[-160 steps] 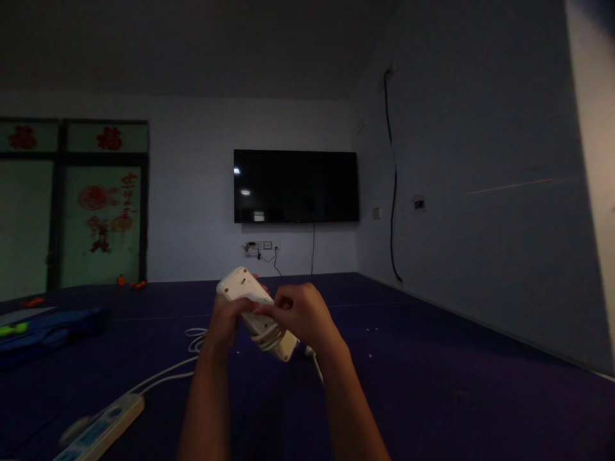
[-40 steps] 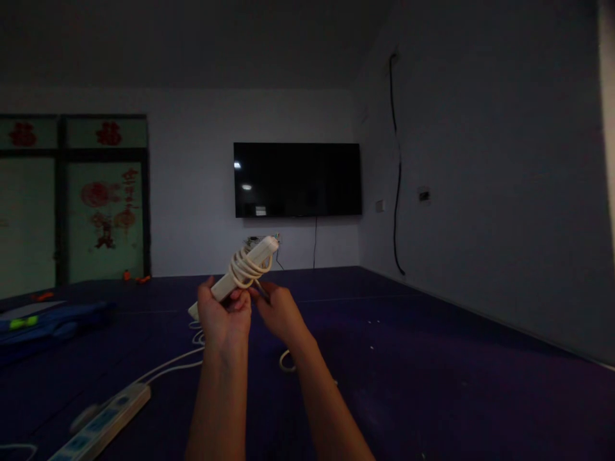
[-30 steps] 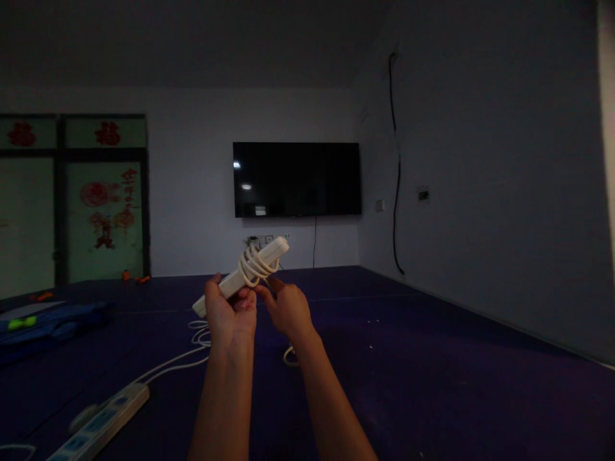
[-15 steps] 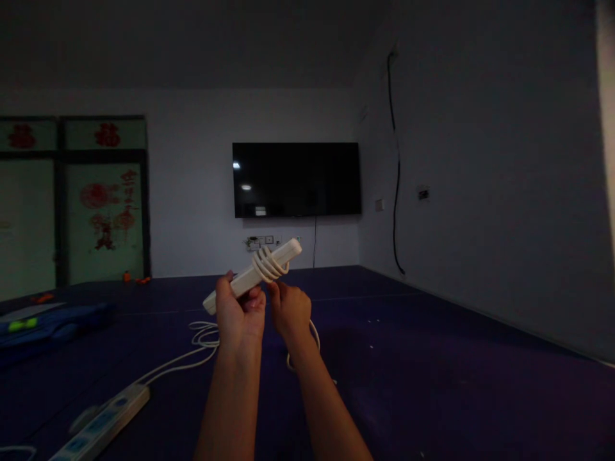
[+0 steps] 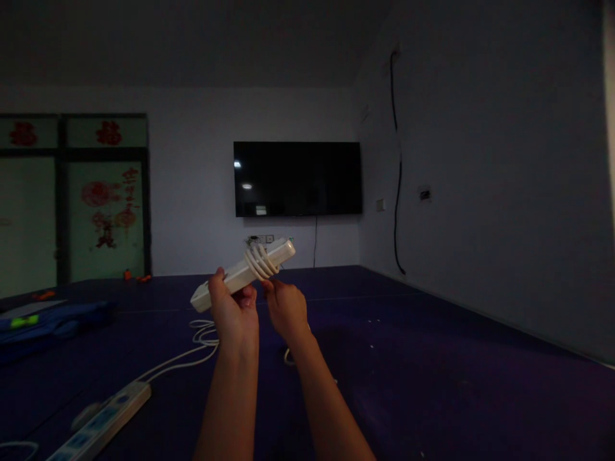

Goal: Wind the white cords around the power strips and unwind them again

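My left hand (image 5: 234, 312) grips a white power strip (image 5: 240, 274) near its middle and holds it up, tilted with its far end raised to the right. Several turns of its white cord (image 5: 260, 261) are wound round the strip's upper part. My right hand (image 5: 287, 310) is closed in a pinch just below the coil, on the cord. A loose stretch of the same cord (image 5: 289, 356) hangs down behind my right wrist toward the dark purple floor (image 5: 432, 371).
A second power strip (image 5: 98, 420) lies on the floor at lower left, its white cable (image 5: 185, 358) running toward the middle. A blue bag (image 5: 48, 326) lies at far left. A wall television (image 5: 296, 178), wall sockets and a glass door stand at the back.
The strip has turned from pointing toward me to pointing up and right, and several turns of cord have been wound on it. In the last half second it dropped slightly to the left.
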Available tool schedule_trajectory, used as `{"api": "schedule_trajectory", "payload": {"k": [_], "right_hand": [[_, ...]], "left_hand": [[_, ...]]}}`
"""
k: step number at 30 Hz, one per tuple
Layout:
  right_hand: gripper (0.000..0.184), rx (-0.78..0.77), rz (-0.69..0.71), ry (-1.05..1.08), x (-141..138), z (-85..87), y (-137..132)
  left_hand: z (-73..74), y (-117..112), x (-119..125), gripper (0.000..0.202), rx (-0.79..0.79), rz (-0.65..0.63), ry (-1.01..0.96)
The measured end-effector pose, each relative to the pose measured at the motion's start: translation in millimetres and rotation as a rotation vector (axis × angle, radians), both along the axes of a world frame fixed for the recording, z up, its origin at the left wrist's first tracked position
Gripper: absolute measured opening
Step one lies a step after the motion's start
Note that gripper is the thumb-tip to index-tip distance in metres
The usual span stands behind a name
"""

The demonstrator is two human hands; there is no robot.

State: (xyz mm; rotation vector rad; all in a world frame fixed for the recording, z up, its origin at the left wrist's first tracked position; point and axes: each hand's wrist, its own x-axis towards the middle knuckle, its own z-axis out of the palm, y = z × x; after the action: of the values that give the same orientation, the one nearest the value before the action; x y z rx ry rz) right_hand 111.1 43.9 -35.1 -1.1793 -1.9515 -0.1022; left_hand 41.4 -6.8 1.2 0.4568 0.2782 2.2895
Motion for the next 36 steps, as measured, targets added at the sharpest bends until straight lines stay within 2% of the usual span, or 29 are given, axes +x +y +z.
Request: {"api": "schedule_trajectory", "payload": {"k": [5,9,15,19,21,25,27,30,36], "right_hand": [[0.045,-0.016,0.161,0.011,-0.6,1.1,-0.3],[0.030,-0.031,0.272,-0.054,0.1,2.6,-4.9],[0.025,-0.011,0.191,-0.161,7.2,11.0,-19.8],[0.026,0.028,0.150,-0.214,14.7,17.6,-27.6],[0.027,0.038,0.144,-0.225,17.4,20.0,-30.8],[0.026,0.079,0.133,-0.210,21.5,21.8,-33.8],[0.024,0.097,0.146,-0.175,24.7,21.5,-32.4],[0.017,0.105,0.192,-0.093,32.0,21.1,-28.0],[0.006,0.067,0.270,-0.004,51.1,21.9,-22.7]], "left_hand": [[-3.5,7.9,-6.2,0.015,-0.074,0.150,-0.042],[-7.3,12.8,-9.1,0.015,-0.102,0.307,-0.031],[-14.0,23.7,-18.9,0.020,-0.067,0.481,-0.033],[-17.9,29.7,-21.5,0.027,-0.040,0.511,0.050],[-21.7,31.8,-20.7,0.027,-0.037,0.558,0.135],[-30.8,33.5,-17.9,0.026,-0.037,0.702,0.426],[-32.8,32.6,-16.1,0.028,-0.023,0.713,0.489],[-31.7,29.2,-13.1,0.032,0.001,0.658,0.460],[-25.1,17.0,-15.3,0.022,-0.071,0.530,0.558]]}}
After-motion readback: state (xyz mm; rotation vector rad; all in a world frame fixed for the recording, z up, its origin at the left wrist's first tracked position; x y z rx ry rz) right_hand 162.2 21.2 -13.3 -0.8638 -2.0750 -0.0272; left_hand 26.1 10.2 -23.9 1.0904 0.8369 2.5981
